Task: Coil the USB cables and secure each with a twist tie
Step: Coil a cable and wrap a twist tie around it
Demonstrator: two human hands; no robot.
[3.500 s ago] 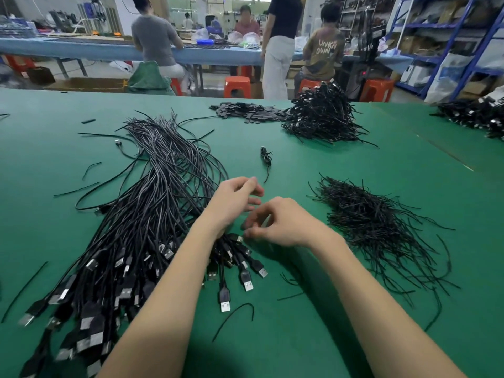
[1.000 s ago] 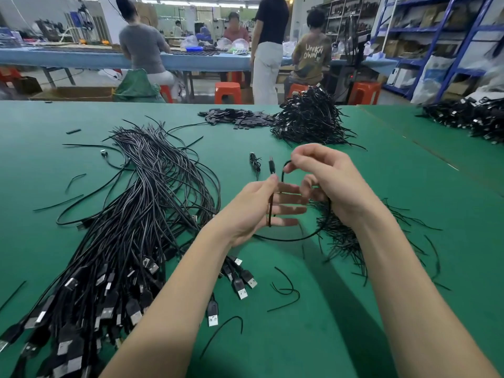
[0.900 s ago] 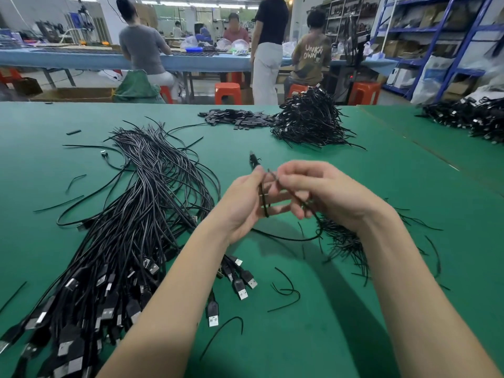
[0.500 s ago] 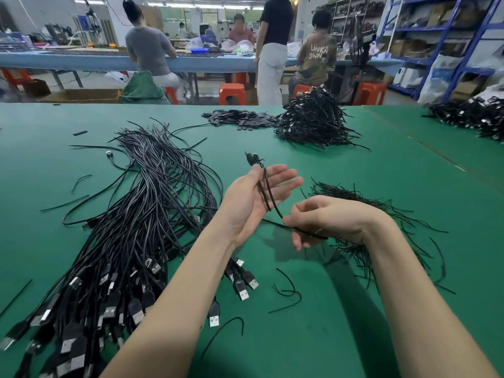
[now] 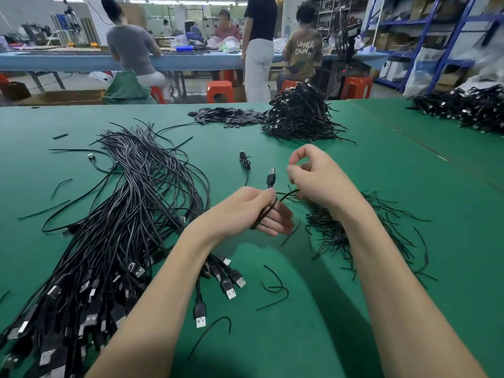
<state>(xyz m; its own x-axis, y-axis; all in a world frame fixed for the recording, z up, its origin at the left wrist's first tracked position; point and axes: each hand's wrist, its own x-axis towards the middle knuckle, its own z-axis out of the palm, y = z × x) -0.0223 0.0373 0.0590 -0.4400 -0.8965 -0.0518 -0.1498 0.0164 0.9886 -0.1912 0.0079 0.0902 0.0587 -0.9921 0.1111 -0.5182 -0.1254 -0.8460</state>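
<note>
Above the green table (image 5: 354, 309), coiled USB cable (image 5: 266, 211) gripped in curled left hand (image 5: 245, 214), plug poking up toward 12 o'clock, its free end pinched at 2 o'clock by right hand (image 5: 319, 181), twist-tie pile (image 5: 354, 230) beneath.

Single head-worn wide-angle view, looking forward and down, close over the flat green felt-covered worktop (image 5: 354, 336); both forearms enter from the bottom edge, background workshop beyond.

Black USB cable (image 5: 266, 210), seemingly coiled, upright.
</note>
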